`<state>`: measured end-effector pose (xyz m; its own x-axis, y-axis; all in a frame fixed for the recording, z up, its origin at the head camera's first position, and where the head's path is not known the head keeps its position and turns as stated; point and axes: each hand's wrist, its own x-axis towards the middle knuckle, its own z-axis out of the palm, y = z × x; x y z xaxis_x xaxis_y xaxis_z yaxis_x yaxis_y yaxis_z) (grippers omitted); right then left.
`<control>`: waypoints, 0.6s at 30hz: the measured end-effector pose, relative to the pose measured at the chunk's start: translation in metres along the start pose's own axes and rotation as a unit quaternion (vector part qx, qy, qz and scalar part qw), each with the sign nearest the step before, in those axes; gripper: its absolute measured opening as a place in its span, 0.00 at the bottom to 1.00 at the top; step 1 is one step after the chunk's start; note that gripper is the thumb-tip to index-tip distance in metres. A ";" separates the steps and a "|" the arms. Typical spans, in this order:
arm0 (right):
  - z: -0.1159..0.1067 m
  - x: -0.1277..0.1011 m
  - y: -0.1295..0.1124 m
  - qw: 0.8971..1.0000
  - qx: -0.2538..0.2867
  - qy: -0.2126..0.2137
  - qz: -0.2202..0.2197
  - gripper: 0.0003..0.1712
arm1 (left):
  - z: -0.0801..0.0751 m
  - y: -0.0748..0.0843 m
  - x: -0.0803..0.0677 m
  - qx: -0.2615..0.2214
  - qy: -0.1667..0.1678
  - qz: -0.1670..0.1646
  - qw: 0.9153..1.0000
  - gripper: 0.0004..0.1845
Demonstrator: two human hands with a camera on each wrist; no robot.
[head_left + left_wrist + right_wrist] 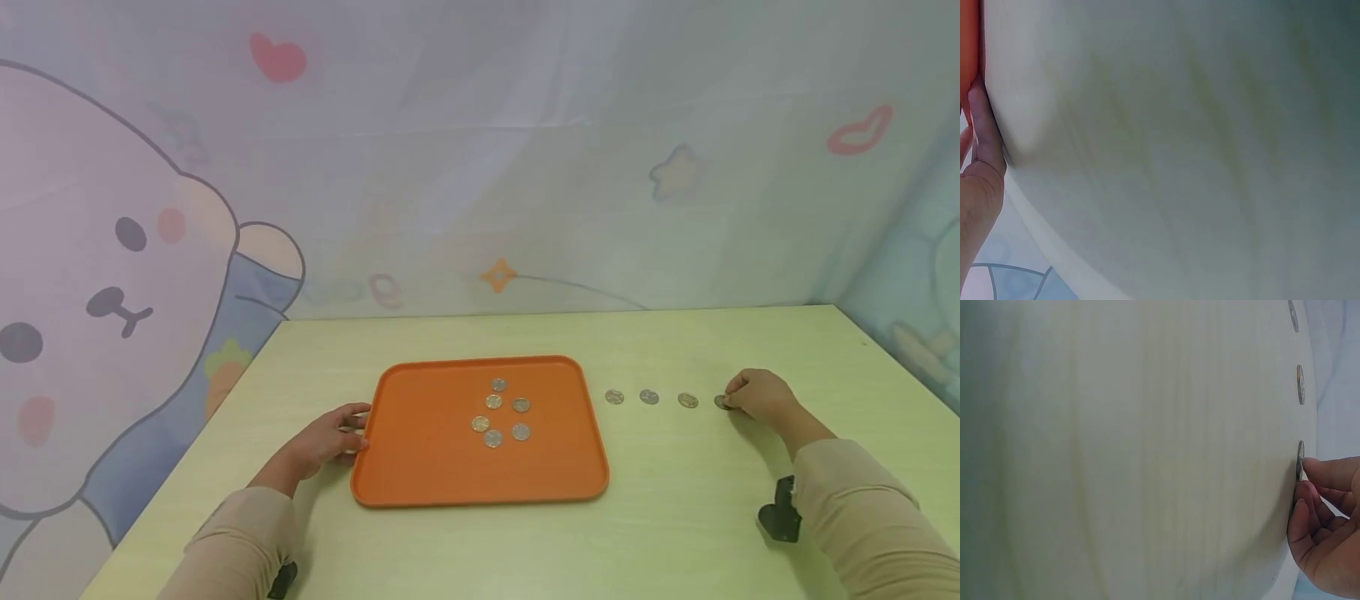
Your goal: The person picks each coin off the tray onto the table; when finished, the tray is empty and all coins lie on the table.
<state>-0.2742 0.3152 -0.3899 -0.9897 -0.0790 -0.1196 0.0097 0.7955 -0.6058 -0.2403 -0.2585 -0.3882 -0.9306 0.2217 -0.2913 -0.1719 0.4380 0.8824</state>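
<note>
Right hand [757, 394]: I see curled fingers pinching the end coin [722, 402].
Left hand [330, 439]: relaxed fingers touching my orange tray [420, 467].

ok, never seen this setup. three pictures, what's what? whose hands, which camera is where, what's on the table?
No robot here: a person works with bare hands, wearing three cameras. The wide picture comes from the head; the two close, blurry ones come from the wrists.

On the pale table sits an orange tray with six coins clustered on it. To its right lies a row of four coins on the table.

The left hand rests against the tray's left edge. The right hand pinches the end coin of the row, still on the table. The black items near the sleeves look like the wrist cameras.
</note>
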 end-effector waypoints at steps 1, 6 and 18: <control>0.000 0.000 0.000 1.000 0.000 0.001 0.000 0.13 | 0.000 0.000 0.000 0.000 -0.001 0.001 1.000 0.31; 0.000 -0.001 0.000 1.000 -0.008 0.006 0.001 0.13 | 0.001 0.000 0.000 -0.005 -0.003 0.006 1.000 0.31; 0.000 -0.008 0.000 0.999 0.031 0.014 0.019 0.18 | 0.003 -0.004 0.002 -0.005 0.001 0.006 1.000 0.31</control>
<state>-0.2662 0.3160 -0.3885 -0.9921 -0.0312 -0.1213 0.0555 0.7590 -0.6487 -0.2402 -0.2576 -0.3933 -0.9336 0.2245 -0.2793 -0.1637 0.4262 0.8897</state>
